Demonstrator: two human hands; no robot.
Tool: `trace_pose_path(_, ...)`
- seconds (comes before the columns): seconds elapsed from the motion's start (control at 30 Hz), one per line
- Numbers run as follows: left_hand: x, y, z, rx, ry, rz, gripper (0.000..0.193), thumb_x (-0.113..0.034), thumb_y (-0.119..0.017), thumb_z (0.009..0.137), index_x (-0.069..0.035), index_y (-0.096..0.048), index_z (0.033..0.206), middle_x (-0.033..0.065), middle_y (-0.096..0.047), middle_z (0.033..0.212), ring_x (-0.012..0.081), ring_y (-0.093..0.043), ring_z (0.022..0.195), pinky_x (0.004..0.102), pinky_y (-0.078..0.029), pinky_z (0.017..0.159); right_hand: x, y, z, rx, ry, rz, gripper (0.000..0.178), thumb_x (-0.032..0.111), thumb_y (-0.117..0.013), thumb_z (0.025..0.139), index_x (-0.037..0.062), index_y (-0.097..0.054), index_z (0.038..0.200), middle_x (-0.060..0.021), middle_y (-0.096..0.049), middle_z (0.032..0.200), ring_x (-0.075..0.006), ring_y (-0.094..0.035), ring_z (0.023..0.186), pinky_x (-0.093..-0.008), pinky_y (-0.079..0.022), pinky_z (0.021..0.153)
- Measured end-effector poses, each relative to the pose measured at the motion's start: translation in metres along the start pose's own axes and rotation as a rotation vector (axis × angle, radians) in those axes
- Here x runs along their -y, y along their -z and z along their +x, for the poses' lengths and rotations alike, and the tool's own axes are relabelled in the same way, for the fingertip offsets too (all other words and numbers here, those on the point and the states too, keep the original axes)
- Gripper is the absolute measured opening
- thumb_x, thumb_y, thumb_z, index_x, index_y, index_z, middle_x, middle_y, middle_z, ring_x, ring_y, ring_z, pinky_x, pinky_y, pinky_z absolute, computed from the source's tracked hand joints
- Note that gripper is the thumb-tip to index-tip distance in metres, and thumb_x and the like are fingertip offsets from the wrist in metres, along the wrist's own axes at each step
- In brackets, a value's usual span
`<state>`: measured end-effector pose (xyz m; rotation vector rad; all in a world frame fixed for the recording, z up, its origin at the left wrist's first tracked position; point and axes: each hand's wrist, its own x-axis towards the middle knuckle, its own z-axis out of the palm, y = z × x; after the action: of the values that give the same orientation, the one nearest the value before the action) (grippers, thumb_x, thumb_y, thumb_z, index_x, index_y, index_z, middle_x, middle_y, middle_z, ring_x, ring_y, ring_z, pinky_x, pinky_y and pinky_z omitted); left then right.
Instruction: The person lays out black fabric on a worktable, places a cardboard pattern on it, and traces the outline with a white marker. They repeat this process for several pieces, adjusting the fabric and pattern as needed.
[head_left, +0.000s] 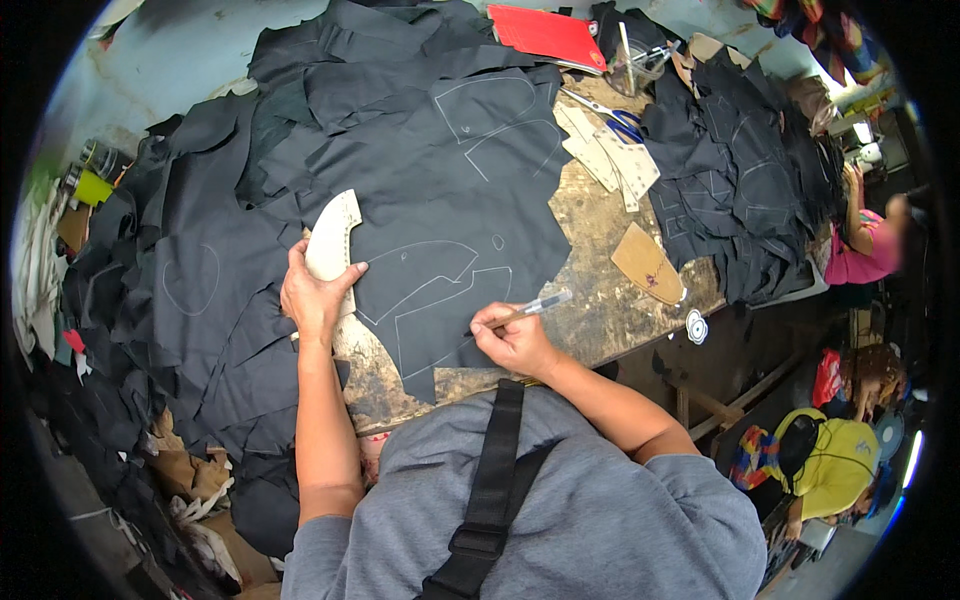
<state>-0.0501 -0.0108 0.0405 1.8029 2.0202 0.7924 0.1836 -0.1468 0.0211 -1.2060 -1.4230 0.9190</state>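
My left hand (318, 290) grips a cream curved template (334, 235) with small marks along one edge, its thumb over the near part. The template lies at the left of a black sheet (470, 220), which looks like leather or fabric. In my right hand (515, 340) is a pen (541, 304), its upper end pointing right. The pen's tip is at the sheet's near edge, beside a drawn outline. Several pale outlines show on the sheet: curved panels at its middle and far right, and small ovals.
Black material is heaped along the left and back, with another pile (740, 180) at right. Blue-handled scissors (610, 112), cream templates (622, 165), a brown template (647, 266), a red folder (547, 36) and a cup of pens (635, 72) lie on the worn wooden table (590, 310). Other people are at right.
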Motion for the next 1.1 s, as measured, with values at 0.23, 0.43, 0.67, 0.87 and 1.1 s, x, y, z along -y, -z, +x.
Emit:
trace_pose_path(0.23,-0.002,0.001,-0.003,-0.030,-0.036,-0.043,0.078,-0.040,-0.084,0.050,-0.008,-0.054,0.114,0.0157,-0.066,0.099,0.0308,-0.063,0.092,0.0389,-0.047,0.079,0.005,-0.002,-0.003,-0.007,0.090,-0.170,0.007,0.008,-0.061,0.079,0.0009,-0.059,0.077,-0.0099,-0.063,0.071,-0.0214,-0.063,0.059,-0.0299,-0.049,0.053)
trace_pose_path(0.43,0.003,-0.002,-0.002,-0.026,-0.026,-0.011,0.083,-0.042,-0.085,0.047,-0.009,-0.053,0.115,0.0143,-0.066,0.098,0.0312,-0.063,0.093,0.0403,-0.047,0.079,0.002,0.001,-0.004,0.008,0.087,-0.108,0.009,0.007,-0.062,0.079,-0.0006,-0.059,0.075,-0.0098,-0.061,0.067,-0.0195,-0.060,0.056,-0.0296,-0.047,0.051)
trace_pose_path(0.67,0.005,-0.004,-0.001,-0.050,-0.023,-0.010,0.083,-0.042,-0.086,0.046,-0.009,-0.056,0.116,0.0156,-0.066,0.097,0.0314,-0.063,0.091,0.0404,-0.048,0.079,-0.012,-0.024,0.070,-0.067,-0.016,0.067,0.011,0.009,-0.059,0.083,-0.0022,-0.060,0.082,-0.0107,-0.061,0.066,-0.0175,-0.059,0.056,-0.0294,-0.045,0.053)
trace_pose_path(0.87,0.008,-0.006,-0.001,-0.051,-0.031,-0.054,0.085,-0.042,-0.087,0.045,-0.009,-0.056,0.116,0.0167,-0.065,0.094,0.0318,-0.063,0.090,0.0407,-0.048,0.079,-0.020,-0.041,0.106,-0.031,0.021,-0.035,0.009,0.008,-0.059,0.082,-0.0007,-0.059,0.081,-0.0116,-0.062,0.067,-0.0211,-0.060,0.057,-0.0313,-0.046,0.054)
trace_pose_path(1.1,0.012,-0.008,0.000,-0.027,-0.002,-0.025,0.087,-0.043,-0.087,0.044,-0.009,-0.055,0.118,0.0172,-0.064,0.096,0.0322,-0.062,0.091,0.0409,-0.047,0.080,-0.019,-0.042,0.103,-0.055,0.118,-0.129,0.010,0.010,-0.059,0.081,-0.0003,-0.059,0.078,-0.0120,-0.062,0.068,-0.0228,-0.061,0.057,-0.0311,-0.046,0.053)
